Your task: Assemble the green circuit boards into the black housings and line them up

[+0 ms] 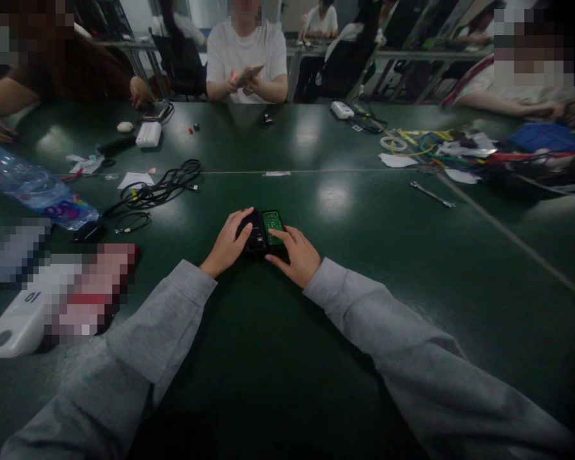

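Observation:
In the middle of the dark green table lies a small black electronic device (255,237) in two halves, side by side and close together. My left hand (229,241) grips the left half, a black shell, with fingers over its far edge and thumb on its face. The right half holds a green circuit board (272,222) facing up. My right hand (298,252) holds this half from the right, index finger reaching onto the board and thumb at the near edge. Whether the two halves are joined I cannot tell.
Black cables (167,185), a water bottle (38,188) and a white power bank (26,306) lie to the left. A wrench (432,194) and a heap of colored wires (436,144) are at the right. Several people sit around the table, one person (247,57) directly across.

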